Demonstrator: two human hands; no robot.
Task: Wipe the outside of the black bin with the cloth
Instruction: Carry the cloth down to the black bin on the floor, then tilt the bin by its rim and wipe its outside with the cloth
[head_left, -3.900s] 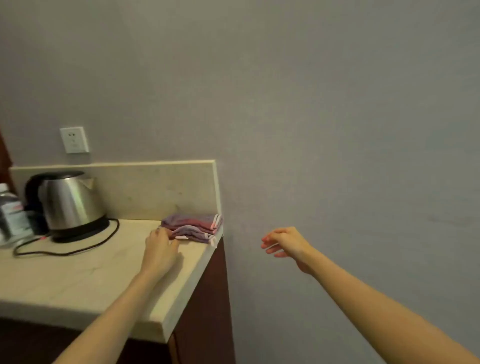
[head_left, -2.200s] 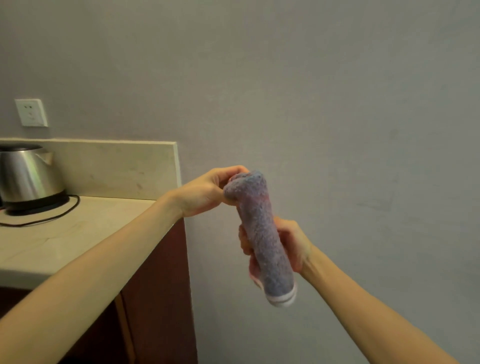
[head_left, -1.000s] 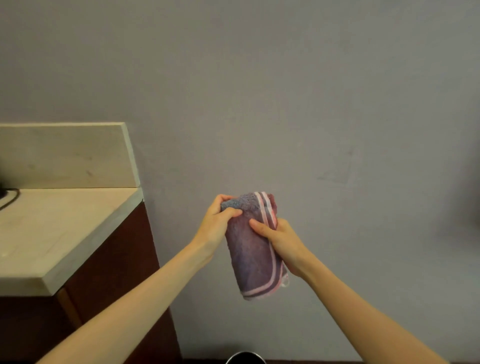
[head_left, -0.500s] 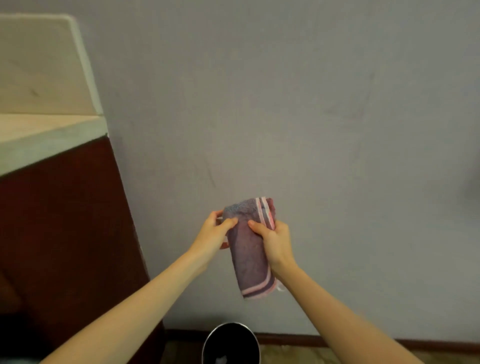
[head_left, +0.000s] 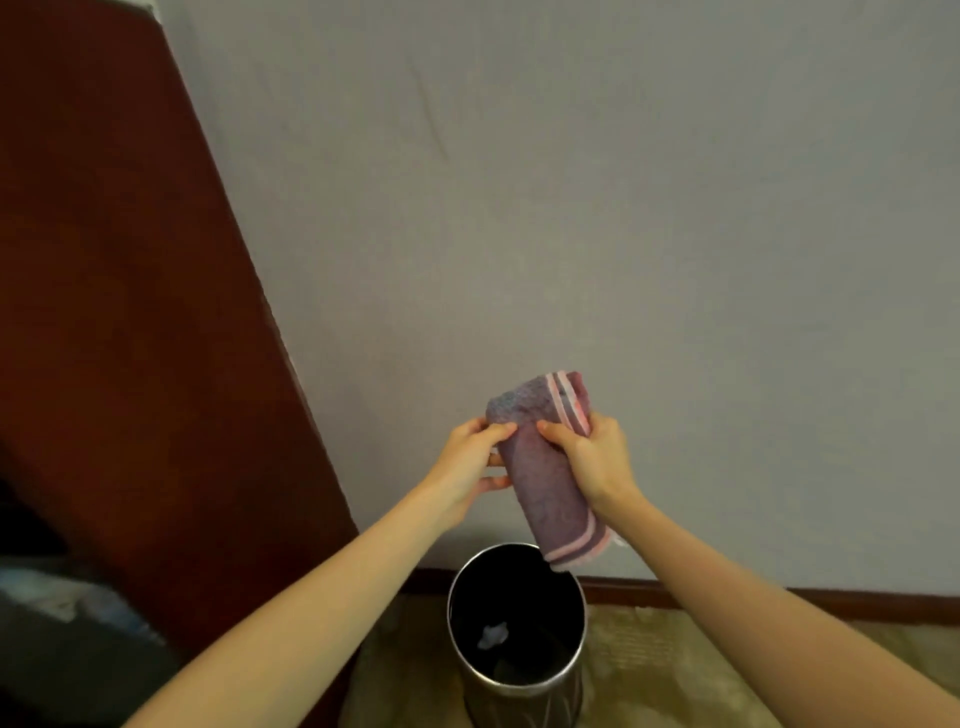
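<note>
A folded purple cloth with pink and white stripes hangs upright in front of the wall. My left hand pinches its upper left edge and my right hand grips its upper right side. Below the cloth stands the round bin, black inside with a shiny rim, on the floor by the wall. The cloth's lower end hangs just above the bin's far rim without touching its outside. A small pale scrap lies inside the bin.
A dark red cabinet side rises on the left, close to the bin. The grey wall meets a dark skirting board behind the bin. Beige floor spreads to the right. A dark blurred object sits at lower left.
The view has tilted down: the counter top has left the frame and the bin now shows almost whole. Both hands still hold the cloth, now lower, over the bin.
</note>
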